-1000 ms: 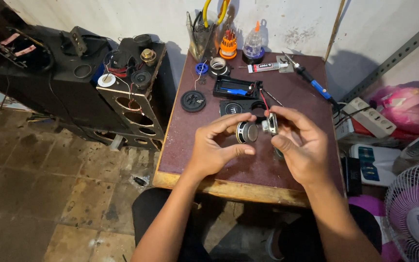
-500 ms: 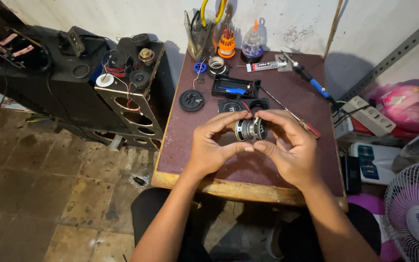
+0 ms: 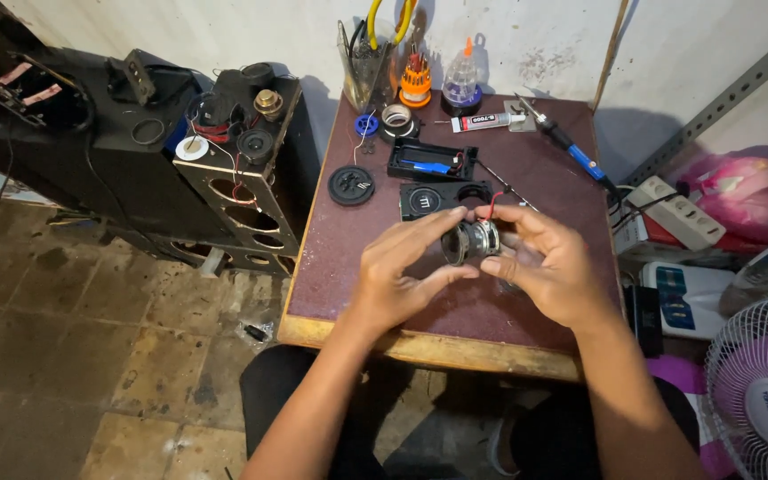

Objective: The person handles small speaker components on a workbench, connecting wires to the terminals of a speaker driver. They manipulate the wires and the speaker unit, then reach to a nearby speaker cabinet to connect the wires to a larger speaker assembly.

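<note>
Both my hands hold a small round metal speaker driver (image 3: 471, 242) above the dark red table top (image 3: 357, 258). My left hand (image 3: 402, 276) pinches its left side with thumb and fingers. My right hand (image 3: 548, 262) grips its right side, where a thin red wire (image 3: 493, 204) sticks up. Just behind the driver lie a black casing half with a round hole (image 3: 442, 197) and a black open casing with a blue part inside (image 3: 431, 162). A round black grille (image 3: 351, 185) lies to the left.
At the back stand a tool cup (image 3: 368, 62), an orange screwdriver set (image 3: 416, 82), a clear bottle (image 3: 461, 82), a glue tube (image 3: 482, 121) and a blue-handled soldering iron (image 3: 566, 142). Black speaker cabinets (image 3: 135, 169) lie left; a power strip (image 3: 677, 212) and fan (image 3: 762, 391) are right.
My hands have brought the two driver parts together into one piece. Both hands stay close over the middle of the table.
</note>
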